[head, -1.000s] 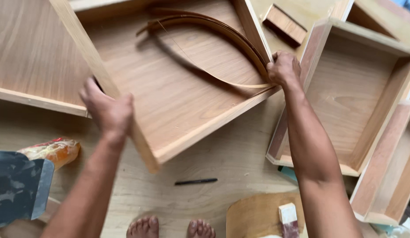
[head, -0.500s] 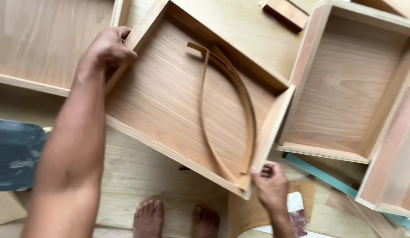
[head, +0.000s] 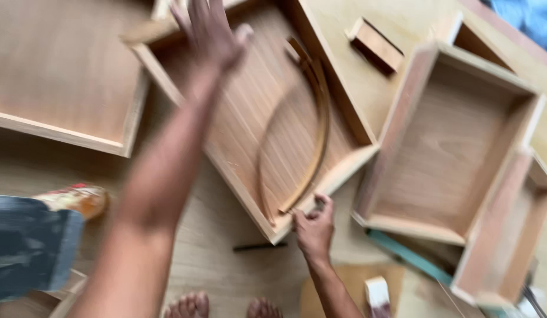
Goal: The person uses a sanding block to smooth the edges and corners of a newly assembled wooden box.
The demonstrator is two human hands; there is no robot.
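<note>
The tray (head: pixel 250 118) lies turned cornerwise on the floor (head: pixel 214 271), its long axis running from the far left to the near corner; the right hand (head: pixel 313 227) pinches that near corner, fingers curled on the rim. The left hand (head: pixel 211 32), blurred, fingers spread, hovers over the far rim; a curved strip (head: pixel 317 147) lies inside, ending just beside the right hand.

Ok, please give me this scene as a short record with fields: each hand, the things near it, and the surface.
left hand: blurred, open, over the shallow square wooden tray
right hand: grip on the tray's near corner
inside tray: thin curved wooden strips
beside tray: deeper rectangular wooden box
on plywood floor: thin dark stick, small wooden block
</note>
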